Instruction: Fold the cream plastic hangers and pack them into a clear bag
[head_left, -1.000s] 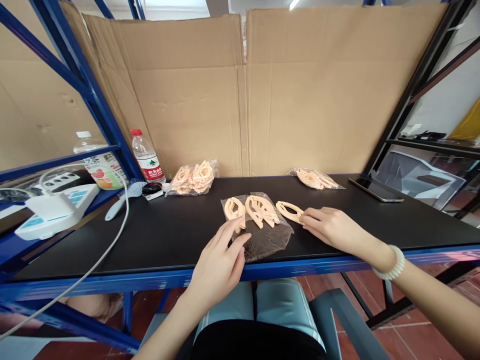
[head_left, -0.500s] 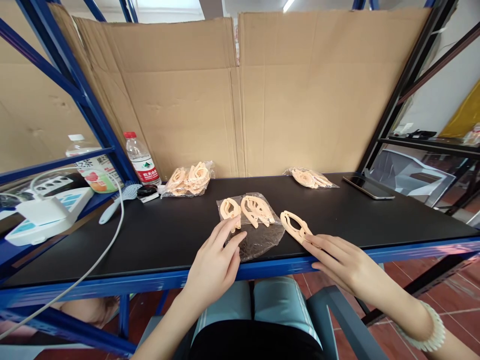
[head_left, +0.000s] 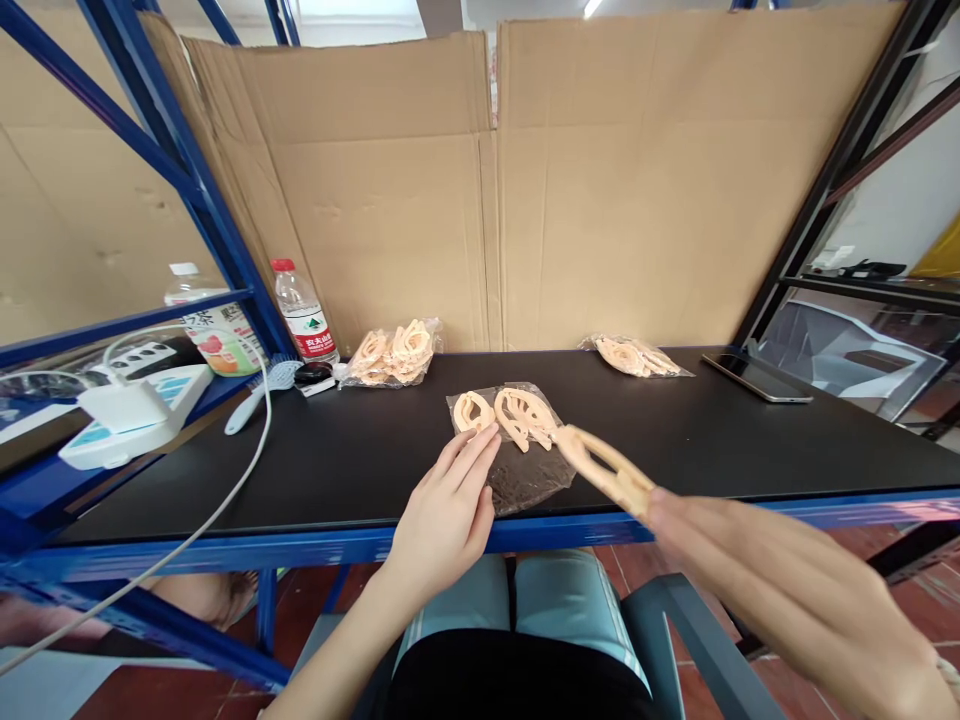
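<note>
My right hand [head_left: 780, 570], somewhat blurred and raised at the table's front edge, grips one end of a cream plastic folding hanger [head_left: 611, 468], which looks folded into a long loop. Its far end points left toward a clear plastic bag [head_left: 525, 485] lying flat on the table. Inside or on the bag's far half are more cream hangers [head_left: 525, 412], in two groups side by side. My left hand [head_left: 446, 500] lies with straight fingers over the bag's left side, fingertips at the hangers, holding nothing.
Filled bags of hangers stand at the back: one left [head_left: 394, 352], one right [head_left: 637, 356]. A tablet [head_left: 756, 377] lies far right. At left are a bottle [head_left: 306, 315], a hairbrush [head_left: 259, 395], a power strip [head_left: 139, 425] and a white cable [head_left: 225, 508]. Cardboard [head_left: 375, 200] walls the back.
My right hand has lifted the hanger up and toward me, and it now looks larger. My left hand's fingers have drawn together and lie flatter on the bag. The view has shifted slightly left.
</note>
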